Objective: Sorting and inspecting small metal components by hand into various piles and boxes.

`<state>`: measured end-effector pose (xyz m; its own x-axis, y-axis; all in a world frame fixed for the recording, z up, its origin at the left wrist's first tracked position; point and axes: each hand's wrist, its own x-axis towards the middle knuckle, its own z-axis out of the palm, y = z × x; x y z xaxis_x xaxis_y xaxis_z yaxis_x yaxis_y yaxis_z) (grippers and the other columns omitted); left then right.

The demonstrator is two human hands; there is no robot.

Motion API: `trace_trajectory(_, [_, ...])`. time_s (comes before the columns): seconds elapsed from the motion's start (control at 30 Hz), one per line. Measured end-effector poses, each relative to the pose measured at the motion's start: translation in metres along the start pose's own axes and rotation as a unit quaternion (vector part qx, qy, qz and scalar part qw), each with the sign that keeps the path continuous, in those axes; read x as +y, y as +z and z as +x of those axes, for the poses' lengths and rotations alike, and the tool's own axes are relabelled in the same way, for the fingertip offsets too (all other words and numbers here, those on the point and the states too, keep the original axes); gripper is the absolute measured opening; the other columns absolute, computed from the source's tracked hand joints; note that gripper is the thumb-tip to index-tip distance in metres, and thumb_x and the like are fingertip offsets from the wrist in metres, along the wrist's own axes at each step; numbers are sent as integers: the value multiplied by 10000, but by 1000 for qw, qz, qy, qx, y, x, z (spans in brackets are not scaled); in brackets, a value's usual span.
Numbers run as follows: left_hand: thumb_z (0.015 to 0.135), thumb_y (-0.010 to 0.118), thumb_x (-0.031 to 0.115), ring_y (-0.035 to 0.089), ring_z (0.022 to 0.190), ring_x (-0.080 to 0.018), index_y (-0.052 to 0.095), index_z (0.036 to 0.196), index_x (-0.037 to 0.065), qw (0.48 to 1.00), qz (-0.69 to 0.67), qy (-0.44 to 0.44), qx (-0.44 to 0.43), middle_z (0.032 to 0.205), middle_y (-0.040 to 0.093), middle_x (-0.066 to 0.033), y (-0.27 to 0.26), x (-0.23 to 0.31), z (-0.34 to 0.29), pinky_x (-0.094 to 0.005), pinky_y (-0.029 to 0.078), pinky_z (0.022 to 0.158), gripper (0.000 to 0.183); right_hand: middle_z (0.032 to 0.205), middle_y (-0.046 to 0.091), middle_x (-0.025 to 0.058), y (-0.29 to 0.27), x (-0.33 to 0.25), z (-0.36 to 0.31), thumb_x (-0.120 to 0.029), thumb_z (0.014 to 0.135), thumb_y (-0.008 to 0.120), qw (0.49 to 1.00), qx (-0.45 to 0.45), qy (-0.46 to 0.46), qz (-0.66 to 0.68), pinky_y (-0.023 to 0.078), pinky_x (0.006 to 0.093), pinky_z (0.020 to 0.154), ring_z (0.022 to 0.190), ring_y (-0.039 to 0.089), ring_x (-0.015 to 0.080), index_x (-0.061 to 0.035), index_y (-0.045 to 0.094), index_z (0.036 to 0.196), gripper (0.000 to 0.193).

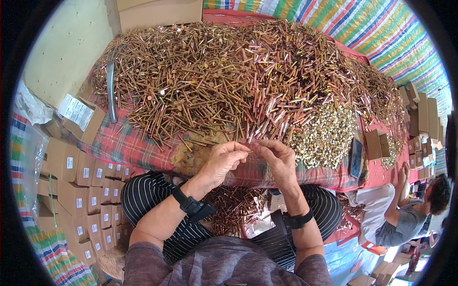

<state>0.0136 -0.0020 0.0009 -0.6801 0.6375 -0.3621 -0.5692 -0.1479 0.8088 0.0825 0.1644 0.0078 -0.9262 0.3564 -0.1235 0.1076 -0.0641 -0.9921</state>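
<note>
My left hand and my right hand meet over the near edge of the heap, thumbs and fingers pinched toward each other. A small brownish tip shows at my left fingertips; the rest is hidden. My right fingertips are slightly blurred, so what they pinch cannot be made out. Beyond my hands spreads a large heap of long brass-coloured bolts. Shinier, coppery metal rods lie in its right part. Next to my right hand is a pile of small pale-gold metal pieces, perhaps nuts.
A red plaid cloth covers the work surface. A curved metal bar lies on the left. Stacked cardboard boxes stand at lower left. To the right are a dark block, an open carton and a seated person. More metal rods lie between my legs.
</note>
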Motion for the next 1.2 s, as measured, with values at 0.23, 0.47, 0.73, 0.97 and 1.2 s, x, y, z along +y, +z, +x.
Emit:
trace_trajectory(0.23, [845, 582, 45, 417, 543, -28, 607, 901, -10, 1000, -28, 6, -7, 737, 576, -42, -2, -2, 1, -156, 302, 468, 82, 870, 651, 13, 11, 3, -8, 2, 854, 618, 999, -34, -24, 24, 478, 198, 694, 781, 574, 50, 8, 640, 980, 128])
trace_trajectory(0.47, [804, 604, 28, 421, 550, -26, 603, 866, 8, 999, 38, 23, 2, 723, 576, -27, -2, 2, 1, -161, 309, 473, 65, 847, 649, 8, 12, 7, -11, -7, 843, 636, 997, -46, -48, -33, 467, 218, 698, 777, 564, 57, 2, 643, 931, 89])
trace_trajectory(0.73, [804, 618, 92, 467, 641, -20, 638, 854, 36, 974, 187, 122, -30, 715, 564, 33, -8, 7, -1, -180, 369, 569, 78, 699, 589, 80, 17, -8, -17, -102, 870, 630, 965, -27, -140, -218, 438, 268, 607, 639, 515, 136, 6, 596, 842, 117])
trace_trajectory(0.97, [809, 622, 114, 452, 649, -10, 641, 859, 37, 980, 175, 86, -37, 715, 552, 49, -5, 7, -4, -178, 360, 569, 94, 592, 493, 92, 17, -3, -18, -240, 928, 559, 990, -23, -18, -138, 388, 315, 507, 542, 419, 156, 11, 562, 784, 289])
trace_trajectory(1.2, [814, 622, 96, 462, 651, -13, 640, 871, 25, 986, 137, 85, -43, 738, 571, 47, -5, 0, -2, -169, 373, 576, 92, 567, 494, 75, 16, -12, -15, -329, 961, 487, 988, -43, 75, -125, 411, 318, 535, 574, 438, 131, 7, 592, 818, 379])
